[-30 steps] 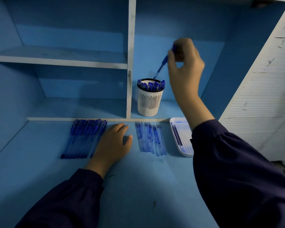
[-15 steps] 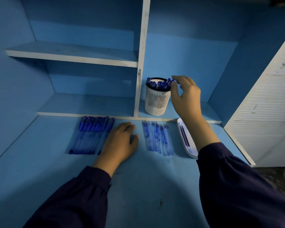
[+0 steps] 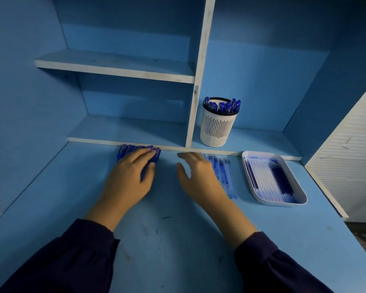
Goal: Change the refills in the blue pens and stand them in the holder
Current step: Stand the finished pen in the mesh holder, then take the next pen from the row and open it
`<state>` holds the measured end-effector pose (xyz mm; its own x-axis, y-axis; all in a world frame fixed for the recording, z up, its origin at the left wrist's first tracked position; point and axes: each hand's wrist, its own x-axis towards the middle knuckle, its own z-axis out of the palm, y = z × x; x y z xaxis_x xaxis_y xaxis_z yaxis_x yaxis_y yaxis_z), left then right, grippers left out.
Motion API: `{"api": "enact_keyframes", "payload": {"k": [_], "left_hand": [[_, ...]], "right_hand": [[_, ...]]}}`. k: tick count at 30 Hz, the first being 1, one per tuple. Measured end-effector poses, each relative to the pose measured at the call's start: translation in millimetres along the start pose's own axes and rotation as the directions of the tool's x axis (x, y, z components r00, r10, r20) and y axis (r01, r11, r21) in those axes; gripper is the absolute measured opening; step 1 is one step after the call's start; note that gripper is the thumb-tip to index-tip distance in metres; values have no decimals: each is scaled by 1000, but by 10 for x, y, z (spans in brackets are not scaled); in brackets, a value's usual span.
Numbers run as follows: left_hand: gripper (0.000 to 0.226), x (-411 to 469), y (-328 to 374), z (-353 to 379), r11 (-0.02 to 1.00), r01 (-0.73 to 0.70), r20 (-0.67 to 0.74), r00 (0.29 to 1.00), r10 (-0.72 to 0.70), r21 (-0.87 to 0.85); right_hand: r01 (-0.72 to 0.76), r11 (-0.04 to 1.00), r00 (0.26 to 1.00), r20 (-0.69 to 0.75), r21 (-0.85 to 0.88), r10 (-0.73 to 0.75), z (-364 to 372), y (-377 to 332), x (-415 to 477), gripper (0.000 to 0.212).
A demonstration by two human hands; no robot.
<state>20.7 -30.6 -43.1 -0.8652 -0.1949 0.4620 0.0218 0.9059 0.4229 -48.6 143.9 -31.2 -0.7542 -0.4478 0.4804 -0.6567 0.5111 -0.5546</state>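
The left hand [image 3: 129, 178] lies on the pens [image 3: 125, 151], fingers together. The right hand [image 3: 199, 178], fingers loosely spread, holds nothing near the refills [image 3: 223, 172]. The holder [image 3: 217, 127] stands on the shelf [image 3: 262, 140].

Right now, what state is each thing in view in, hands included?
Holder: upright on the lower shelf.
Pens in holder: standing, tops above the rim.
Pen row: lying side by side on the desk, partly under the left hand.
Refill row: lying on the desk, partly behind the right hand.
Tray: flat on the desk, ink-smeared, holding refills.
Left hand: open, fingers resting on pen row.
Right hand: open, holding nothing.
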Motion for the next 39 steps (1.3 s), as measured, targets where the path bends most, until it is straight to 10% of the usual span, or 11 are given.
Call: {"api": "enact_keyframes", "payload": {"k": [32, 39], "left_hand": [[49, -104, -342, -164, 962, 267, 191, 948, -254, -48], [47, -124, -65, -130, 964, 61, -19, 997, -68, -258]], "right_hand": [[-261, 965, 948, 197, 38, 249, 157, -172, -54, 30], [-549, 516, 823, 316, 658, 472, -52, -209, -188, 24]]}}
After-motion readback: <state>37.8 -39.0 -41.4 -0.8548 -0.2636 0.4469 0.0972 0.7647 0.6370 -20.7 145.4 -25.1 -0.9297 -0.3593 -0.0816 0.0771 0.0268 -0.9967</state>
